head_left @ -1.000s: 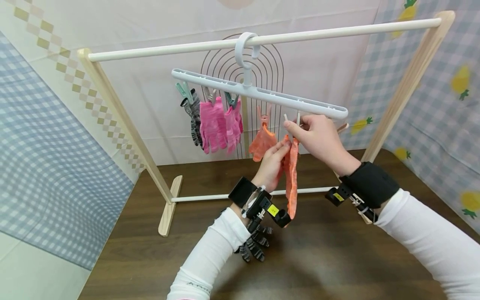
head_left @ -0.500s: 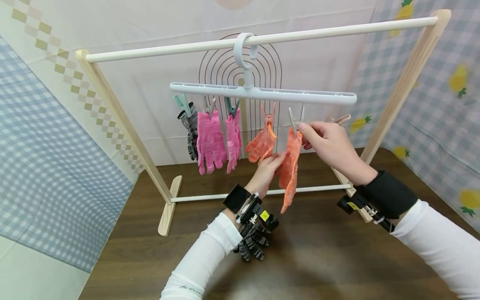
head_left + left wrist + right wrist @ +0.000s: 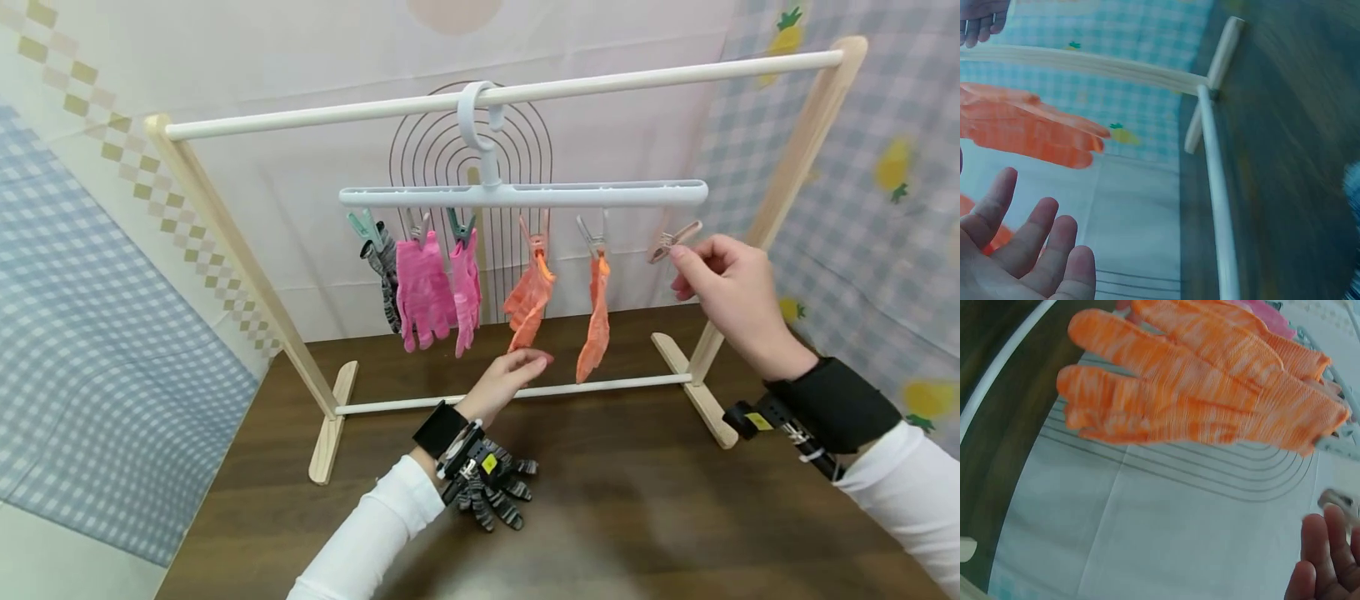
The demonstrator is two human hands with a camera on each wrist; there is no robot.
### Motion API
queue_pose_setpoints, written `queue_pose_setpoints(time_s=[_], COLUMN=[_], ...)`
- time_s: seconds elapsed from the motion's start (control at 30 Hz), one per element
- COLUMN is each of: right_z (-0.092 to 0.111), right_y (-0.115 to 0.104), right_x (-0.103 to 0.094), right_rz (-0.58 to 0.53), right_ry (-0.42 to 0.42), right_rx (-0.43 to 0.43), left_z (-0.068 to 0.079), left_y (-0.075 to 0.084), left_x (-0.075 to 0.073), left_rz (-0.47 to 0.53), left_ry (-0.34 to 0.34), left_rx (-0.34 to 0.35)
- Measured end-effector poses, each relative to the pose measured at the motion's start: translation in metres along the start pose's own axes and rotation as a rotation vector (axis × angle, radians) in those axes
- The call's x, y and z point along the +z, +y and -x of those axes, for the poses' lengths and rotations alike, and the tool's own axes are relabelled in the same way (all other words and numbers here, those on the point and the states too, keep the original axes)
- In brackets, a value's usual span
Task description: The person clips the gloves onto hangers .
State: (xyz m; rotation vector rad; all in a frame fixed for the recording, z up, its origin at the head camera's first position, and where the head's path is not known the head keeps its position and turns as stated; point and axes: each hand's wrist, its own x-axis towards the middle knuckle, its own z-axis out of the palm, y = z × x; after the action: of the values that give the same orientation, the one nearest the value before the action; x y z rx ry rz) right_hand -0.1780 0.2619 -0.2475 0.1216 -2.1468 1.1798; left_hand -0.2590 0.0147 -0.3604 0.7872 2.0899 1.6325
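An orange glove (image 3: 595, 321) hangs from a pale grey clothespin (image 3: 595, 237) under the white hanger (image 3: 525, 196). Left of it, another orange glove (image 3: 531, 296) hangs from a pink clothespin (image 3: 536, 237). My left hand (image 3: 504, 379) is just below that second glove, empty, its fingers spread loosely in the left wrist view. At the hanger's right end is a light pink clothespin (image 3: 678, 239) with nothing in it. My right hand (image 3: 731, 287) is right at this clothespin, thumb tip overlapping it; the right wrist view shows the fingers (image 3: 1317, 540) fairly straight beside it.
Two pink gloves (image 3: 425, 287) and a grey-black glove (image 3: 386, 279) hang at the left. Another grey-black striped glove (image 3: 498, 492) lies on the brown table (image 3: 637, 517) under my left wrist. A wooden-ended rack (image 3: 813, 142) with white rods carries the hanger.
My right hand has let go of the right orange glove and moved right to the empty clothespin. My left hand has drawn down and left off that glove. The hanger has levelled.
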Motion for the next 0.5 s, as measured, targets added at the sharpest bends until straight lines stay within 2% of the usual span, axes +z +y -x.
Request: queue_pose_setpoints(time_s=[0.1, 0.17, 0.27, 0.4, 0.5], right_z=[-0.001, -0.002, -0.006, -0.012, -0.017], right_y=[0.000, 0.000, -0.002, -0.004, -0.009], right_x=[-0.002, -0.002, -0.001, 0.001, 0.004], right_rz=[-0.023, 0.003, 0.050, 0.051, 0.043], right_ry=[0.014, 0.004, -0.025, -0.052, -0.056], right_rx=[0.019, 0.043, 0.079, 0.095, 0.087], left_z=[0.006, 0.010, 0.023, 0.033, 0.032], left_y=[-0.008, -0.014, -0.009, -0.015, -0.034], left_x=[-0.006, -0.009, -0.013, -0.019, -0.027], left_rz=[-0.073, -0.119, -0.165, -0.212, -0.241], left_ry=[-0.024, -0.035, -0.050, -0.061, -0.052], left_rx=[0.042, 0.066, 0.055, 0.035, 0.031])
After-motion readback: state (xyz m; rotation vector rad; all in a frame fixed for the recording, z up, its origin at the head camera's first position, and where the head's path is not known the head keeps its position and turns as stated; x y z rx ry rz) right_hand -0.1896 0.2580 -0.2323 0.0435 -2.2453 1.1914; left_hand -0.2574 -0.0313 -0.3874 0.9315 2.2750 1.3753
